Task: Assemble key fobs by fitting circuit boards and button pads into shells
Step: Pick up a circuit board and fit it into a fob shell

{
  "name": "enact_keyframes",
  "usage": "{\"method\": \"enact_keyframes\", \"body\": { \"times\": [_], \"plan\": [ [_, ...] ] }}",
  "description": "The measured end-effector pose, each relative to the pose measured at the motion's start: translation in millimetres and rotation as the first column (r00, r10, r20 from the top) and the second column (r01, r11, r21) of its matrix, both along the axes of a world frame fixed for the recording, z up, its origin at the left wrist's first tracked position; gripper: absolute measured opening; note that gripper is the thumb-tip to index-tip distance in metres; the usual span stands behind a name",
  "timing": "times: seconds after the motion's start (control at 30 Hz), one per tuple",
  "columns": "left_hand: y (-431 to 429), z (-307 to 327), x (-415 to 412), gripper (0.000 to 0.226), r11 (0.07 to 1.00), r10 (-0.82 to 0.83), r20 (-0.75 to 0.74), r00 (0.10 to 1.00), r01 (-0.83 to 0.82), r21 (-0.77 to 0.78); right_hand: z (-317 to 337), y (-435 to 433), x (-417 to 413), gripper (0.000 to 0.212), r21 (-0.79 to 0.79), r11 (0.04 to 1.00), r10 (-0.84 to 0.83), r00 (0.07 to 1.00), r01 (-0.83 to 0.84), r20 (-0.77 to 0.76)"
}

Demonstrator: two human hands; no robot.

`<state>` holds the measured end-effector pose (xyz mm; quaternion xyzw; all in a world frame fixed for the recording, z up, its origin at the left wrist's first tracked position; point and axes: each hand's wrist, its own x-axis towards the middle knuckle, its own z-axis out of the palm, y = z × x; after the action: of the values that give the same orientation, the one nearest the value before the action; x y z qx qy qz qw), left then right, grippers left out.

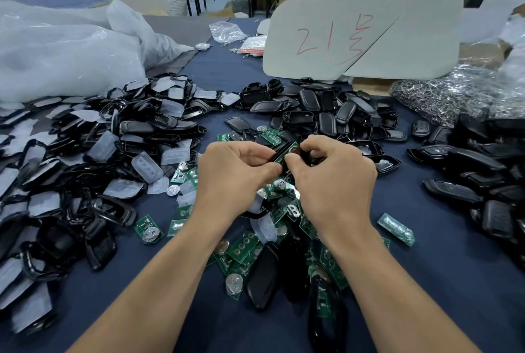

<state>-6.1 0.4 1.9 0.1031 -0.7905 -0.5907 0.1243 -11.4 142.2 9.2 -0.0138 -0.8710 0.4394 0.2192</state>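
Action at centre, just above the dark blue surface (426,281); we see the left hand (235,170) with its grip clamped on a black shell (281,147), thumb curled against the near edge; the right hand (332,176) takes the same shell from the other side, grip closed round it too, thumb tip pressing on the green circuit board (285,154) that lies in the shell. Whether that board is fully seated, we cannot tell. Under the wrists lies a heap of loose boards (244,250); out left, a big pile of black frames mixed with translucent button pads (147,165); beyond the hands, a mound of shell halves (326,108); far right, closed fobs (454,190) and a bag of metal key rings (443,94); behind it all stands a white panel (355,37) marked 21 in red.
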Motion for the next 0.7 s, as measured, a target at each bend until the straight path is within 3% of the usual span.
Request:
{"method": "enact_keyframes", "body": {
  "times": [0.23, 0.3, 0.37, 0.4, 0.47, 0.5, 0.6, 0.7],
  "plan": [
    [1.5, 0.3, 0.4, 0.022, 0.996, 0.071, -0.015, 0.997, -0.071, -0.053, -3.6, -2.5, 2.2, 0.011, 0.016, 1.000, 0.027, 0.999, -0.027, -0.021],
    [1.2, 0.2, 1.4, 0.024, 0.989, 0.092, -0.085, 0.992, -0.100, -0.104, -4.1, 0.2, -0.4, 0.010, -0.068, 0.998, 0.000, 1.000, 0.000, 0.004],
    [3.8, -1.3, 2.3, 0.028, 0.981, 0.079, -0.147, 0.986, -0.102, -0.162, -3.1, 3.4, -3.1, 0.013, -0.277, 0.961, 0.047, 0.992, -0.013, 0.116],
    [5.2, -2.5, 2.6, 0.028, 0.977, 0.061, -0.172, 0.983, -0.095, -0.193, -1.1, 4.0, -4.1, 0.010, -0.444, 0.895, 0.128, 0.974, -0.033, 0.187],
    [7.9, -4.1, 5.8, 0.036, 0.953, 0.024, -0.237, 0.971, -0.093, -0.289, 5.5, 2.0, -4.5, 0.013, -0.784, 0.619, 0.353, 0.904, -0.031, 0.242],
    [8.5, -5.1, 7.4, 0.044, 0.932, 0.013, -0.281, 0.960, -0.114, -0.344, 8.1, 1.5, -5.6, 0.018, -0.877, 0.480, 0.434, 0.870, -0.006, 0.232],
    [6.0, -6.7, 8.5, 0.031, 0.811, 0.012, -0.433, 0.901, -0.262, -0.523, 15.4, 3.5, -7.4, 0.030, -0.969, 0.242, 0.568, 0.801, 0.057, 0.189],
    [4.7, -5.2, 7.8, 0.029, 0.738, 0.007, -0.509, 0.861, -0.348, -0.579, 15.5, 5.5, -7.4, 0.026, -0.985, 0.147, 0.640, 0.751, 0.086, 0.161]
  ]
}}
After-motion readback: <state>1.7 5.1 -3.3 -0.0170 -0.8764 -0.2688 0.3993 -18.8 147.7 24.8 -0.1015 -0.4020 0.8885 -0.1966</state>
